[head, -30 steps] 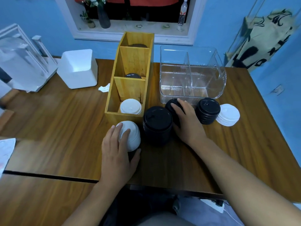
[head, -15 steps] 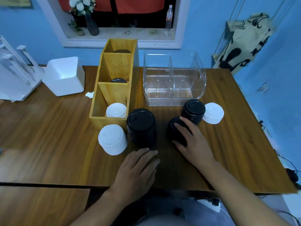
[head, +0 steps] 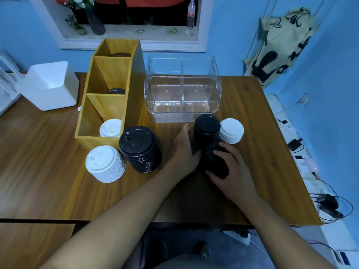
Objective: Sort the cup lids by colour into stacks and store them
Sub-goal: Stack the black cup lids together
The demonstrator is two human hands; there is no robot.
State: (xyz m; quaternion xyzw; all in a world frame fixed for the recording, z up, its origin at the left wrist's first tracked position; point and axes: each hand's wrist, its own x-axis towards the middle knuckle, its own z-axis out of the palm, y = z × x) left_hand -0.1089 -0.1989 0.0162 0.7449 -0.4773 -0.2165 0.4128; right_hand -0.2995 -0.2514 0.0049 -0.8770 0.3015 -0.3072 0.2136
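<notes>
Both forearms reach forward over the near edge of the counter point(head: 48, 171). The right hand point(head: 235, 171) curls round a low black lid stack point(head: 213, 164), near the counter's right side. The left hand point(head: 182, 152) stands edge-on against that stack's left side, fingers straight. A strip of bare wood separates the left hand from the big black stack point(head: 139, 149).

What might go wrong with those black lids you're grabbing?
The right hand grips the front black stack; its loose lids might slide apart when lifted. That stack sits close to the rear black stack and the small white stack, so a bump could topple either.
</notes>
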